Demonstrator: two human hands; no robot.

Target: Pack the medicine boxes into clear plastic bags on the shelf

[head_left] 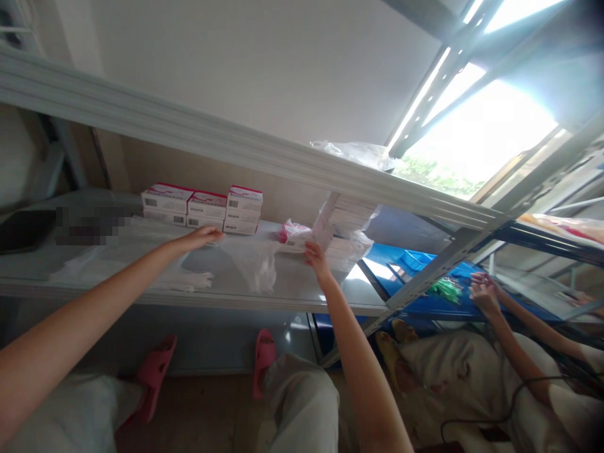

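Note:
My left hand (207, 235) reaches over the grey shelf with its fingers closed together at the upper corner of a clear plastic bag (257, 264). My right hand (317, 259) has its fingers around the right end of a white and pink box (295, 240), partly covered by clear plastic. Just beyond that hand stands a stack of white boxes (346, 229) in clear wrap. Behind my left hand, white boxes with pink tops (206, 204) are stacked in short columns. More clear plastic bags (136, 251) lie flat beneath my left forearm.
A grey shelf beam (245, 151) crosses above my hands, and a metal upright (425, 270) stands at right. Beyond it, a co-worker's hands (486, 292) are over a blue surface near green items (446, 289). A dark flat object (28, 229) lies far left.

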